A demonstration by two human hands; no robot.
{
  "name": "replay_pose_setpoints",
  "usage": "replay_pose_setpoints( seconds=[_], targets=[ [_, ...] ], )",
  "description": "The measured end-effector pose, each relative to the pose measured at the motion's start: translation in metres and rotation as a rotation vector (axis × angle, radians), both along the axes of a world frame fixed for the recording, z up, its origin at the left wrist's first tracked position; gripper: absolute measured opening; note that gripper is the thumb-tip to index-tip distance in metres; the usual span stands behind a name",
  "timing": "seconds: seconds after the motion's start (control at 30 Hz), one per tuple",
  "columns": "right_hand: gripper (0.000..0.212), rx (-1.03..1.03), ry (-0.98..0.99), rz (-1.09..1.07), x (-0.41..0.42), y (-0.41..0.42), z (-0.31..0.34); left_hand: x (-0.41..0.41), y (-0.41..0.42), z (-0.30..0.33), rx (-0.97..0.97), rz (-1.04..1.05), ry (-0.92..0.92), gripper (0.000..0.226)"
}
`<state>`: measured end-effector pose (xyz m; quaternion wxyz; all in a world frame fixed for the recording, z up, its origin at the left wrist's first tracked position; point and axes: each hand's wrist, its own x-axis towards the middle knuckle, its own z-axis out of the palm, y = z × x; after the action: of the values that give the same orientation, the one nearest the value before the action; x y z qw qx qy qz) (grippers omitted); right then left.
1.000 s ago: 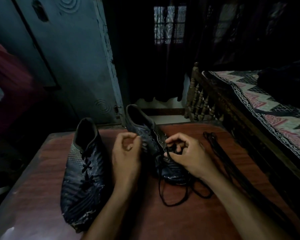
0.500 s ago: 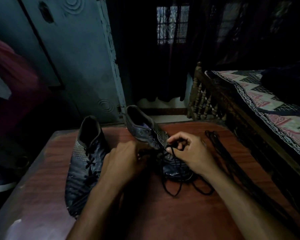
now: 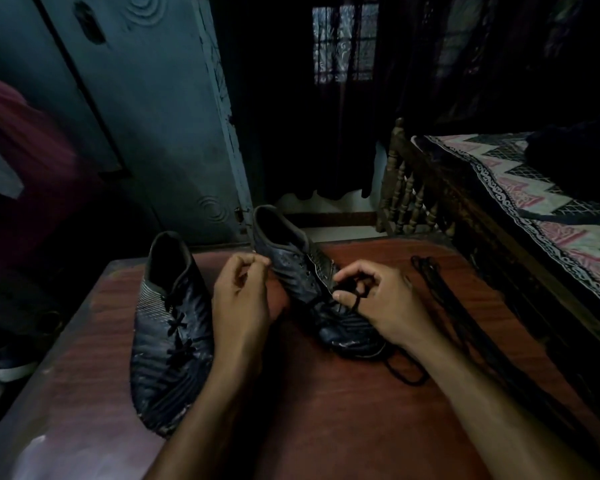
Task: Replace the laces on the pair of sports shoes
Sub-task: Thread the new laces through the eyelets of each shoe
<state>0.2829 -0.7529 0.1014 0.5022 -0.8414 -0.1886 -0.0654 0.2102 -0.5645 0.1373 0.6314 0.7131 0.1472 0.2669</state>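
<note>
Since the frame half a second earlier, the left hand (image 3: 241,306) has been lifted off the gap between the shoes and raised, its fingertips drawn together near the collar of the right-hand shoe (image 3: 312,282). The right hand (image 3: 385,303) has stayed over that shoe's eyelets.

In the head view, both football boots are seen lying on a reddish-brown wooden table (image 3: 326,427), toes toward the wearer. The left-hand shoe (image 3: 168,337) is seen fully laced with a dark lace crossing its front, and it is touched by neither hand. On the right-hand shoe a black lace (image 3: 355,299) is pinched between the right thumb and curled fingers just above the eyelets, and its slack is seen trailing past the toe in a loop on the table. The left hand's thumb and forefinger are pressed together as if a lace end were pinched, but in this dim light whether anything is held cannot be told. A spare bundle of black laces (image 3: 440,299) lies stretched along the right side of the table, near the bed (image 3: 534,202).

The task is judged to be at an early stage: one lace is being worked at the upper eyelets of the right-hand shoe, whether outward or inward cannot be told. The left-hand shoe appears untouched, so most of the work is judged to remain.
</note>
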Motion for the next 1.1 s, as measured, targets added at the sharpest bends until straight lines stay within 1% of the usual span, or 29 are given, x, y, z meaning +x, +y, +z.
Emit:
replay_pose_setpoints(
  seconds=[0.03,0.07,0.13,0.17,0.23,0.3,0.33,0.4,0.47,0.5,0.6,0.77,0.93,1.0,1.07,1.1],
  targets=[
    [0.021,0.009,-0.001,0.006,0.000,0.000,0.000,-0.002,0.003,0.001,0.159,-0.015,0.023,0.022],
    [0.021,0.014,-0.002,0.012,0.000,0.000,0.000,-0.004,0.005,0.004,0.316,-0.038,0.082,0.026],
    [0.020,0.012,-0.010,0.014,0.001,0.001,0.000,-0.009,0.007,0.013,0.619,-0.093,0.258,0.030],
    [0.020,0.008,-0.014,0.012,0.001,0.002,0.000,-0.011,0.008,0.017,0.730,-0.131,0.329,0.030],
    [0.019,0.009,-0.020,0.008,0.001,0.002,0.000,-0.012,0.012,0.020,0.887,-0.214,0.439,0.028],
    [0.017,0.017,-0.020,0.014,0.000,0.002,0.001,-0.007,0.020,0.015,0.989,-0.233,0.466,0.024],
    [0.015,0.021,-0.022,0.021,-0.001,0.002,0.001,-0.004,0.024,0.011,0.990,-0.218,0.436,0.020],
    [0.014,0.035,-0.018,0.026,-0.001,0.001,0.001,0.002,0.028,0.002,0.897,-0.168,0.326,0.013],
    [0.018,0.035,-0.013,0.021,-0.002,0.001,0.002,0.004,0.029,-0.003,0.770,-0.069,0.226,0.014],
    [0.020,0.030,-0.016,0.018,-0.002,0.001,0.003,0.005,0.028,-0.005,0.724,-0.021,0.209,0.015],
    [0.021,0.022,-0.024,0.016,-0.003,0.001,0.004,0.005,0.025,-0.006,0.649,0.034,0.243,0.016],
    [0.017,0.001,-0.027,0.016,-0.004,0.002,0.005,0.005,0.028,-0.009,0.653,0.075,0.262,0.017],
    [0.018,-0.029,-0.075,0.045,-0.005,0.002,0.006,0.004,0.034,-0.002,0.527,0.137,0.160,0.020],
    [0.020,-0.065,-0.094,0.074,-0.006,0.001,0.007,0.004,0.036,-0.001,0.473,0.134,0.153,0.017],
    [0.021,-0.106,-0.122,0.096,-0.006,0.002,0.006,0.002,0.036,0.001,0.483,0.111,0.165,0.010],
    [0.020,-0.130,-0.144,0.098,-0.005,0.002,0.006,0.001,0.036,0.003,0.538,0.098,0.185,0.014]
  ],
)
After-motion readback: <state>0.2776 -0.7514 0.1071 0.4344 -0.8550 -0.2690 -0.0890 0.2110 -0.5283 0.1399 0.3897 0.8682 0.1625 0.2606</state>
